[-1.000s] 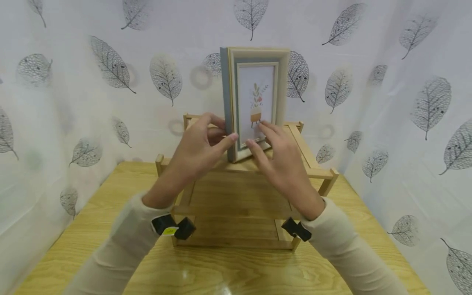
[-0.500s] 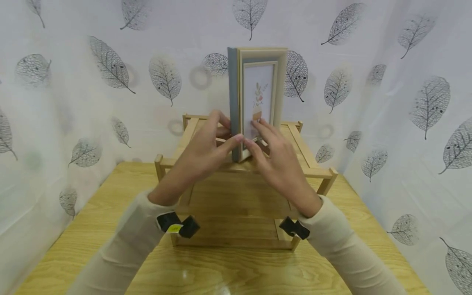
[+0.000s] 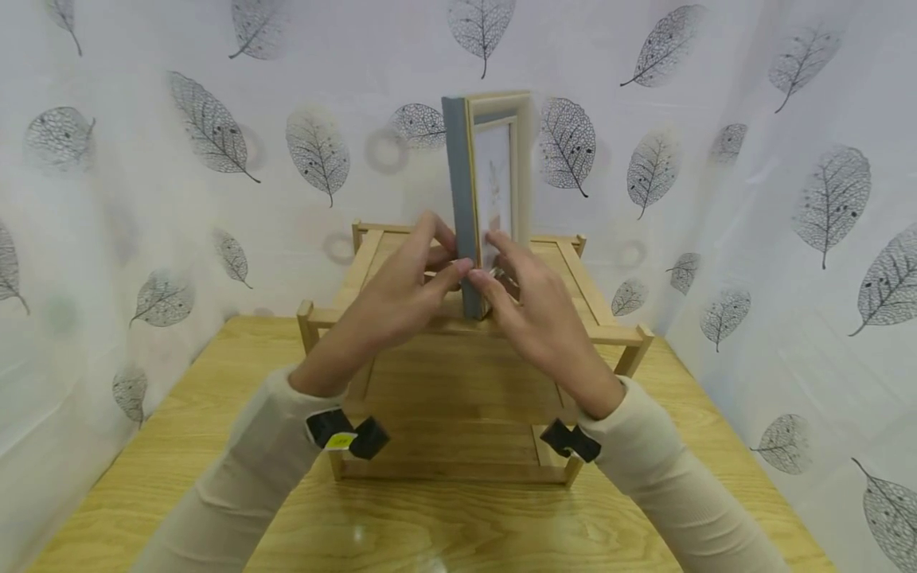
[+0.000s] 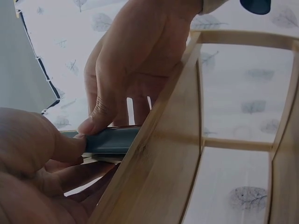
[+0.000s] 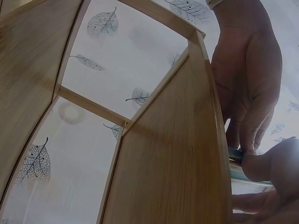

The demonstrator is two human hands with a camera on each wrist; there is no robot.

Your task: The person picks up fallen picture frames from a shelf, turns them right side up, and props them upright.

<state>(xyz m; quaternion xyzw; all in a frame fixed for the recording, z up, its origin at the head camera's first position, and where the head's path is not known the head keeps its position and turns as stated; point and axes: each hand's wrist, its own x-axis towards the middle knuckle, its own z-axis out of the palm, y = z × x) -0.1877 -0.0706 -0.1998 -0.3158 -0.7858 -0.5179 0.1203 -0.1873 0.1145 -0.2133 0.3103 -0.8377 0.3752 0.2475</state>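
Observation:
A picture frame (image 3: 458, 175) with a blue-grey side and a cream front rim stands upright on the top of a light wooden rack. Its narrow left side faces me, so the plant print is seen at a steep slant. My left hand (image 3: 401, 290) holds its lower left part, thumb on the near edge and fingers toward the back. My right hand (image 3: 540, 310) grips the lower front, thumb at the near edge and fingertips against the print. The thumbs nearly meet. In the left wrist view the blue frame (image 4: 112, 140) shows between both hands; its far lower part is hidden.
The wooden rack (image 3: 458, 374) has a raised post at each top corner and a lower shelf. It stands on a wood-grain table (image 3: 458, 525). Behind and at both sides hangs a white curtain (image 3: 387, 48) with grey leaf prints.
The picture frame has turned about its upright axis, its print swinging away to face further right and its blue-grey side coming into view. Both hands keep touching it; the left hand moved slightly right.

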